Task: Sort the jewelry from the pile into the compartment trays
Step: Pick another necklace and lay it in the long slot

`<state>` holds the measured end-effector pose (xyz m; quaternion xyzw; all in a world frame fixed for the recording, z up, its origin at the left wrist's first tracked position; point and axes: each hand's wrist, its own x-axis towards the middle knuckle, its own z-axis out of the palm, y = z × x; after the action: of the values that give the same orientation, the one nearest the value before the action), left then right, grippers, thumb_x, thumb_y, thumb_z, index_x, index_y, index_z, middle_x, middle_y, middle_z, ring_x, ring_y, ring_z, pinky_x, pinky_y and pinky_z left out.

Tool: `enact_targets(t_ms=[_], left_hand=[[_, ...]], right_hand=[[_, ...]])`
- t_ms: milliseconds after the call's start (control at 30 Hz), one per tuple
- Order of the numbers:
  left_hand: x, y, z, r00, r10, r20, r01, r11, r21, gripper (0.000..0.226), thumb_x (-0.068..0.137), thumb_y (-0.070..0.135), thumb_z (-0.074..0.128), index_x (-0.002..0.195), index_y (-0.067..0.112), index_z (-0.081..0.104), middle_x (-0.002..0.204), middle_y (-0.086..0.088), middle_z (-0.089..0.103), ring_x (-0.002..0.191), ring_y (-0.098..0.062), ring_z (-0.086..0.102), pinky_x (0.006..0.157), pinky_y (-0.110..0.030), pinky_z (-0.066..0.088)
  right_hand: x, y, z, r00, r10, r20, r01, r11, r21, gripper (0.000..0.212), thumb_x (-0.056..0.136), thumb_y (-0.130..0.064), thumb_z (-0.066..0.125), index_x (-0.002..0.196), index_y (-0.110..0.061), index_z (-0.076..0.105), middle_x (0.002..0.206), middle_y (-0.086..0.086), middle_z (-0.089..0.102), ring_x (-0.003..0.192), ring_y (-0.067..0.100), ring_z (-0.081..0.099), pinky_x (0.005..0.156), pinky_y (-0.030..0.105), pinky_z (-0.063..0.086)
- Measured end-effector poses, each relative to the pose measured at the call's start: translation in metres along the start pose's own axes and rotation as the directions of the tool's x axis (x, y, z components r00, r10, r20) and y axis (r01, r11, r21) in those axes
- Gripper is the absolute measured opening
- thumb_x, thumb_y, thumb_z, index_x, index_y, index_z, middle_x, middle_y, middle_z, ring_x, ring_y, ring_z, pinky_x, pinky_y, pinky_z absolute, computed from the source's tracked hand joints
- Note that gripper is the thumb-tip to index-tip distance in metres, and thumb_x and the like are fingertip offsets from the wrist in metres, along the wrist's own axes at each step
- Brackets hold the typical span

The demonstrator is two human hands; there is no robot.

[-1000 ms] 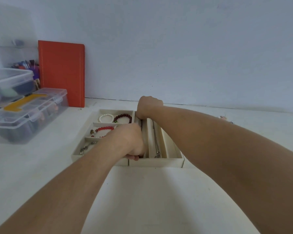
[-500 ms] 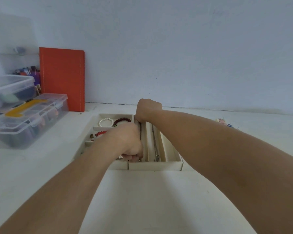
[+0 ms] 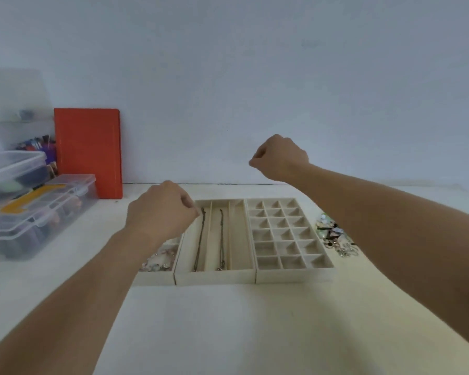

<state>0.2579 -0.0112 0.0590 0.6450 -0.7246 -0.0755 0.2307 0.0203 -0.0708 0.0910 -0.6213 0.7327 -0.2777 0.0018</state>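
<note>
Jewelry pile (image 3: pixel 336 238) lies right of the grid tray (image 3: pixel 290 234), whose cells look empty. Two chains rest in the slot tray (image 3: pixel 217 239); bracelets fill the left tray (image 3: pixel 160 259). Left hand (image 3: pixel 161 212) is curled, perhaps pinching a chain's end; right hand (image 3: pixel 280 158) hangs fisted above. Roughly halfway.

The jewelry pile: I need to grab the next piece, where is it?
In the head view, the jewelry pile lies on the table, right of the grid tray, partly behind the right forearm.

Both hands have lifted off the middle tray (image 3: pixel 214 276); right hand (image 3: pixel 280 158) risen, left hand (image 3: pixel 160 212) hovering.
</note>
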Motion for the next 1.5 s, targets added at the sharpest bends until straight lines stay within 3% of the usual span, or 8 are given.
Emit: enact_targets(t_ms=[167,333,467,600,700,1067,1300,1500], left_hand=[[-0.003,0.067,0.033,0.988,0.128,0.09,-0.123,0.991,-0.056,0.009,0.084,0.036,0.071,0.077,0.03,0.073,0.07,0.02,0.062,0.079,-0.011,0.065,0.073,-0.028,0.048],[-0.013,0.148,0.087,0.952,0.242,0.186,-0.23,0.969,-0.088,0.009,0.083,0.033,0.069,0.074,0.031,0.073,0.069,0.016,0.066,0.079,-0.013,0.067,0.069,-0.027,0.051],[-0.022,0.186,0.115,0.925,0.297,0.235,-0.29,0.955,-0.068,0.006,0.084,0.032,0.072,0.079,0.03,0.075,0.07,0.016,0.063,0.077,-0.013,0.064,0.072,-0.027,0.047],[-0.022,0.209,0.134,0.887,0.34,0.313,-0.327,0.94,-0.093,0.007,0.083,0.028,0.076,0.077,0.031,0.077,0.067,0.016,0.063,0.069,-0.009,0.06,0.064,-0.025,0.047],[-0.019,0.212,0.143,0.855,0.368,0.365,-0.341,0.93,-0.139,0.007,0.082,0.019,0.078,0.081,0.026,0.08,0.08,0.009,0.072,0.082,-0.012,0.067,0.076,-0.029,0.055],[-0.017,0.205,0.148,0.766,0.459,0.451,-0.453,0.882,-0.129,0.009,0.08,0.027,0.08,0.086,0.033,0.077,0.067,0.015,0.056,0.06,0.0,0.048,0.052,-0.017,0.034],[-0.016,0.204,0.142,0.731,0.525,0.436,-0.453,0.851,-0.265,0.011,0.081,0.035,0.081,0.078,0.025,0.077,0.06,0.013,0.06,0.054,-0.005,0.049,0.05,-0.017,0.035],[-0.01,0.205,0.117,0.773,0.562,0.295,-0.361,0.772,-0.524,0.01,0.089,0.031,0.075,0.088,0.022,0.08,0.082,0.007,0.076,0.078,0.0,0.068,0.074,-0.016,0.048]], right_hand=[[-0.033,0.078,-0.026,0.998,0.038,-0.058,-0.028,0.984,0.174,0.014,0.088,-0.046,0.067,0.082,-0.034,0.073,0.072,-0.013,0.063,0.067,0.01,0.062,0.06,0.026,0.041],[-0.067,0.158,-0.038,0.999,0.048,-0.007,-0.044,0.964,0.262,0.013,0.092,-0.039,0.069,0.082,-0.032,0.074,0.059,-0.005,0.063,0.04,0.007,0.056,0.054,0.031,0.051],[-0.088,0.195,-0.029,0.999,0.023,0.031,-0.028,0.985,0.17,0.013,0.086,-0.043,0.073,0.076,-0.035,0.073,0.055,-0.01,0.058,0.051,0.008,0.053,0.057,0.028,0.042],[-0.102,0.212,-0.041,0.956,-0.043,0.289,0.019,0.996,0.087,0.003,0.081,-0.036,0.079,0.08,-0.035,0.077,0.075,-0.009,0.07,0.058,0.003,0.054,0.063,0.026,0.045],[-0.109,0.209,-0.055,0.917,-0.072,0.392,0.053,0.997,0.06,0.007,0.079,-0.037,0.082,0.086,-0.037,0.079,0.083,-0.009,0.072,0.06,0.004,0.053,0.062,0.027,0.044],[-0.119,0.198,-0.041,0.853,-0.03,0.521,0.109,0.987,-0.121,0.011,0.088,-0.03,0.073,0.081,-0.038,0.07,0.075,-0.016,0.058,0.074,0.008,0.055,0.067,0.027,0.045],[-0.119,0.201,-0.064,0.9,-0.121,0.419,0.045,0.981,0.188,0.013,0.093,-0.022,0.067,0.083,-0.028,0.072,0.067,-0.013,0.065,0.053,-0.002,0.052,0.049,0.007,0.035],[-0.119,0.201,-0.073,0.961,-0.115,0.253,-0.053,0.818,0.573,0.01,0.1,-0.02,0.061,0.093,-0.015,0.066,0.087,-0.003,0.071,0.073,0.013,0.06,0.052,0.028,0.042]])
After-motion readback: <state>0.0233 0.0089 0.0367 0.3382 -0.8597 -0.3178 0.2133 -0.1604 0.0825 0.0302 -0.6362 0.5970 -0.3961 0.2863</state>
